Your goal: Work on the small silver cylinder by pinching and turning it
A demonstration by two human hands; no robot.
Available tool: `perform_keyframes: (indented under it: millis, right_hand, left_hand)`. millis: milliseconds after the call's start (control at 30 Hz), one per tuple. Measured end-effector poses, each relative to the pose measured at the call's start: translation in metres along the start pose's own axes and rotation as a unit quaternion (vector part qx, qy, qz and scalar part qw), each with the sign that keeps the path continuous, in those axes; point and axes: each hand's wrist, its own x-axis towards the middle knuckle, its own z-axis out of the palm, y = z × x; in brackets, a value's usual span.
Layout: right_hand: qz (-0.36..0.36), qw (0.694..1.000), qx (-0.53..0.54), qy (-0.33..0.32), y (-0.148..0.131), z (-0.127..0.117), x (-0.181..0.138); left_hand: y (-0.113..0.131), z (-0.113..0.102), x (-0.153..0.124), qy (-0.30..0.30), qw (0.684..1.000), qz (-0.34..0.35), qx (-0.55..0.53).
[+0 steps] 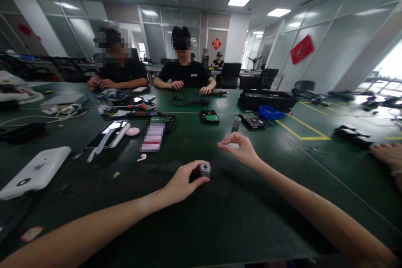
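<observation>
Beyond right hand [244, 149] — standing cylinder [237, 123]

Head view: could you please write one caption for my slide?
The left hand holds a metal cylinder; the right hand is nearby, with a second cylinder standing beyond it.

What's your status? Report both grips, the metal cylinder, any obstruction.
Left grip around metal cylinder, holed end up. Right grip apart from it, fingers curled, contents unclear. Second cylinder standing beyond right grip, apparently not in the way.
</observation>
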Motion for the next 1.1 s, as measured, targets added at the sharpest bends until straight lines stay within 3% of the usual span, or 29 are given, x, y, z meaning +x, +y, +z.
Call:
perform_keyframes:
  millis: [167,333,533,667,767,1100]
  right_hand:
    - [0.098,0.992,-0.068,-0.042,0.049,-0.044,0.002]
    - [0.099,0.986,-0.105,-0.084,0.06,-0.051,-0.004]
    - [0.061,0.998,0.008,-0.015,0.021,-0.017,-0.002]
    - [0.018,0.994,0.08,-0.071,-0.019,0.024,-0.012]
    - [0.02,0.99,0.093,-0.104,-0.031,0.043,-0.021]
    - [0.026,0.989,0.094,-0.107,-0.031,0.047,-0.024]
  left_hand:
    - [0.0,-0.002,-0.001,-0.014,1.0,-0.007,-0.01]
    - [0.002,-0.002,0.0,-0.009,1.0,-0.004,-0.002]
    - [0.0,0.0,0.0,-0.005,1.0,-0.005,-0.009]
    - [-0.001,0.001,0.0,0.002,1.0,-0.007,0.001]
    - [-0.001,0.001,0.0,0.007,1.0,-0.013,0.01]
    - [-0.007,0.002,-0.001,0.006,1.0,-0.008,0.02]
